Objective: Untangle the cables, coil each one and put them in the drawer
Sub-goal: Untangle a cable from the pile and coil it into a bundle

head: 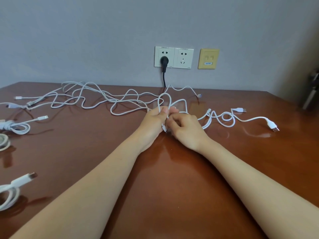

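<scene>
Head cam looks down at a glossy brown counter [155, 187], with both hands meeting around the middle. The left hand [155, 119] has its grip curled round a white cable [168, 99], which arches up in a loop just behind the knuckles, and the thumb is pressed on top. The right hand [187, 129] is right up against it, fingers curled in, grip pinching the same cable as far as I can tell. The cable's small connector [164, 128] pokes down between the two hands. A messy tangle of white cables [96, 98] sprawls off to the left along the back of the counter. On the right a shorter cable [250, 120] squiggles out to a USB plug [274, 127]. Some coiled cables [16, 127] sit at the far left edge. On the wall behind, a black plug [164, 61] is in a double socket [183, 57], with a yellowish data faceplate [208, 58] beside it.
</scene>
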The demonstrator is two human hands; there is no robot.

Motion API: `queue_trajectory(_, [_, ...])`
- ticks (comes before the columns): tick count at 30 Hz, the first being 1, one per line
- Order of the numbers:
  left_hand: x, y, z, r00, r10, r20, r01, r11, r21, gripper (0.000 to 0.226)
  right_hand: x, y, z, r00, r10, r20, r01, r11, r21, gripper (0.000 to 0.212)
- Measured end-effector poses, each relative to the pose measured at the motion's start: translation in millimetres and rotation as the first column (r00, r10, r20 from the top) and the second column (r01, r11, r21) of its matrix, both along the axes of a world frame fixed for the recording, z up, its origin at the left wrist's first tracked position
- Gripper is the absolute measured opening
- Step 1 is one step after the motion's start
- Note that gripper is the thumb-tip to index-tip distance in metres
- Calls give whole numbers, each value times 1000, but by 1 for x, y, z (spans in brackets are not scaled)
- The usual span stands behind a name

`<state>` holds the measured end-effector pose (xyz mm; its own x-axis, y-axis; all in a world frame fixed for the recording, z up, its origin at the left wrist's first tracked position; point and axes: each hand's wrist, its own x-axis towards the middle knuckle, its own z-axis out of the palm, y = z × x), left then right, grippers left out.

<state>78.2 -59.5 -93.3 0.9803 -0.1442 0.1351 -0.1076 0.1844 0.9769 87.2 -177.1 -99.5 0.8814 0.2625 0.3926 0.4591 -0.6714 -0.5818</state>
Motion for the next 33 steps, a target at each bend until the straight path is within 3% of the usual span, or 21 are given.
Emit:
queue_trajectory(9, [3,15,6,991,-8,-134,-33,953,-301,36,1,2,-4,997,76,28,-74,995,-72,36])
queue_trajectory(13, [10,21,10,979,108,-171,-187,806,-561,35,0,-1,2,992,81,95,-62,980,-188,34])
queue_trajectory(16, [16,37,13,949,221,-225,-315,675,-668,38,0,-6,7,988,89,126,-59,973,-223,38])
queue_trajectory(19, [20,48,12,924,281,-260,-381,739,-555,37,-1,-11,7,982,92,162,-52,970,-237,31])
queue_trajectory(23, [19,35,9,939,266,-217,-303,939,-161,34,-2,-12,6,946,68,316,-29,991,-127,29])
queue_trajectory(26, [12,23,11,956,218,-195,-203,975,96,35,-3,-8,6,917,60,395,-35,997,-70,24])
queue_trajectory(29, [9,18,11,976,150,-158,-118,973,196,34,-4,-6,7,909,28,416,-19,999,-26,23])
queue_trajectory(33, [6,13,12,982,0,-191,32,986,164,31,-2,-7,10,921,-20,390,16,1000,15,22])
